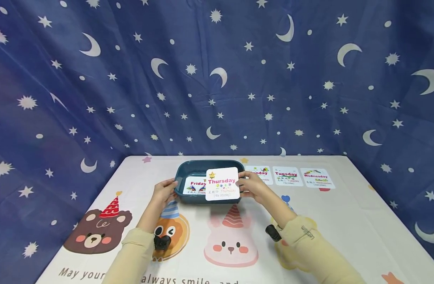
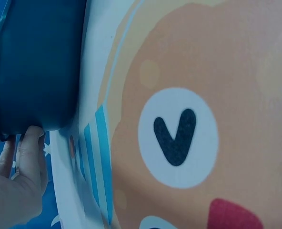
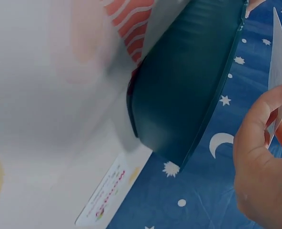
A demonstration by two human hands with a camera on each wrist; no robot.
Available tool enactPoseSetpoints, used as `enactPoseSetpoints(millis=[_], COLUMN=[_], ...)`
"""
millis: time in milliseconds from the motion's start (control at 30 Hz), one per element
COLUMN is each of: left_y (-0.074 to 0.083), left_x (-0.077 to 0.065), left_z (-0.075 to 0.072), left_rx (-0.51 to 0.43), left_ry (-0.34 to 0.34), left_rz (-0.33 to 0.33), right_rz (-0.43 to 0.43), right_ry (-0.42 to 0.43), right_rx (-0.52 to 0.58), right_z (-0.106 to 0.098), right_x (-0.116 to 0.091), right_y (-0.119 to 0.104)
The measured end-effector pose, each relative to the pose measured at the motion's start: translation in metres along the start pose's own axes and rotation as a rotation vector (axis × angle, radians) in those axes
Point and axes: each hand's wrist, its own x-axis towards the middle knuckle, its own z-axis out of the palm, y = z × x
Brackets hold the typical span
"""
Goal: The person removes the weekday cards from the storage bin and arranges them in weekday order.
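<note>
My left hand [image 1: 163, 192] grips the left end of a dark teal plastic basin [image 1: 199, 163], thumb at the rim and fingers under the side; the left wrist view shows the same hold on the basin [image 2: 41, 67]. A white "Thursday" card [image 1: 222, 184] is pinched at its right edge by my right hand [image 1: 252, 186], held up over the basin's right part. In the right wrist view the card [image 3: 280, 67] appears edge-on between thumb and fingers. Inside the basin lies a "Friday" card [image 1: 194, 186], its right part hidden behind the Thursday card.
To the basin's right, "Monday" [image 1: 261, 179], "Tuesday" [image 1: 288, 176] and "Wednesday" [image 1: 317, 178] cards lie in a row on the white tablecloth [image 1: 359, 236], printed with cartoon animals. A blue curtain [image 1: 217, 106] with moons and stars hangs behind the table.
</note>
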Motion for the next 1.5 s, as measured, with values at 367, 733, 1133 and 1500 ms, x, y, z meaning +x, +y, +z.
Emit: enactPoseSetpoints(millis=[367, 733, 1133, 1500], left_y=[0.002, 0.001, 0.001, 0.001], left_x=[0.002, -0.003, 0.0, 0.002], left_z=[0.002, 0.001, 0.0, 0.0], left_rx=[0.003, 0.034, 0.034, 0.044], left_ry=[-0.004, 0.005, 0.015, 0.014], left_rz=[-0.021, -0.026, -0.039, -0.031], right_rz=[-0.032, -0.008, -0.014, 0.034], right_ry=[-0.002, 0.041, 0.022, 0.028], right_rx=[-0.01, -0.025, -0.085, -0.089], right_z=[-0.029, -0.063, -0.093, -0.117], right_x=[-0.011, -0.025, -0.028, -0.018], right_y=[0.005, 0.018, 0.032, 0.047])
